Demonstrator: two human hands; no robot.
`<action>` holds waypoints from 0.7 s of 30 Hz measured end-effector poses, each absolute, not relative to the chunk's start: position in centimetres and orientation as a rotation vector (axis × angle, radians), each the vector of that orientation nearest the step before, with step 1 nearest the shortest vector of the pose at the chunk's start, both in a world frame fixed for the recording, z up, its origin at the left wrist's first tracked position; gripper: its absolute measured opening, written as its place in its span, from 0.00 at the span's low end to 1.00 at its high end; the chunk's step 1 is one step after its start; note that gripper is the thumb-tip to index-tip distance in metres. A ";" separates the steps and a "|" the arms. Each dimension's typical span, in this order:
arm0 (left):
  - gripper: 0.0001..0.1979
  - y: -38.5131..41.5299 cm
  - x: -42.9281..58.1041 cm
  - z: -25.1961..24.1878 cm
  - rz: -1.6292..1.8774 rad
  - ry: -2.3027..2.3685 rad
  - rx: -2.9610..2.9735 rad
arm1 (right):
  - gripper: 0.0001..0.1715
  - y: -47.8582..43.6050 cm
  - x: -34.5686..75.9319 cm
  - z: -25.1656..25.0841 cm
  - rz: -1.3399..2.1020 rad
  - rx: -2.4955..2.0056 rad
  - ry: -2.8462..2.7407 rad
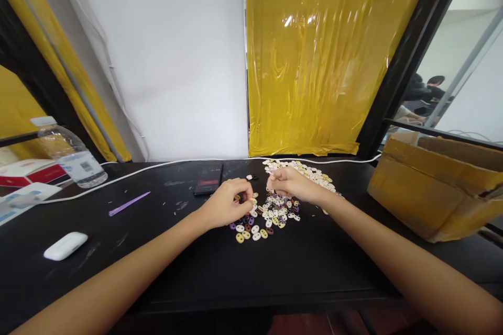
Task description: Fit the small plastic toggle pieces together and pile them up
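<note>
Small oval two-holed pieces in white, yellow, brown and purple [264, 233] lie in a pile on the black table. My left hand [230, 201] is over the pile's left side, thumb and fingers curled together; whatever they hold is too small to make out. Over the back of the pile, my right hand [293, 184] is pinched, with a thin light-coloured tip showing at its fingers that I cannot identify. A larger heap of mostly white pieces [314, 171] spreads behind and to the right of it. The two hands are apart.
A dark phone [208, 180] lies behind my left hand. Leftward are a purple strip [129, 204], a white earphone case [66, 246] and a plastic bottle [74, 154]. A cardboard box [424, 193] stands at right. A white cable [157, 166] runs along the back.
</note>
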State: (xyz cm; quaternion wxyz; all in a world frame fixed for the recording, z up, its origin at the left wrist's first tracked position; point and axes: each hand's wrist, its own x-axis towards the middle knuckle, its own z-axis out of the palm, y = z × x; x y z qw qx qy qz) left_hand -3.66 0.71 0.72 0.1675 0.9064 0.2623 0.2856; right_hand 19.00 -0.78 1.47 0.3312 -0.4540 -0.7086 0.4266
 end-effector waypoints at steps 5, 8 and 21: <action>0.07 1.9 -4.4 0.6 0.750 0.755 2.733 | 0.05 -0.4 20.9 1.6 0.973 -1.376 -2.019; 0.09 2.5 -4.4 0.2 0.779 0.829 2.703 | 0.12 0.6 21.5 0.8 0.657 -1.474 -1.959; 0.06 3.0 -4.3 -0.7 0.837 0.854 2.608 | 0.07 2.8 20.5 -0.8 0.021 -1.685 -2.197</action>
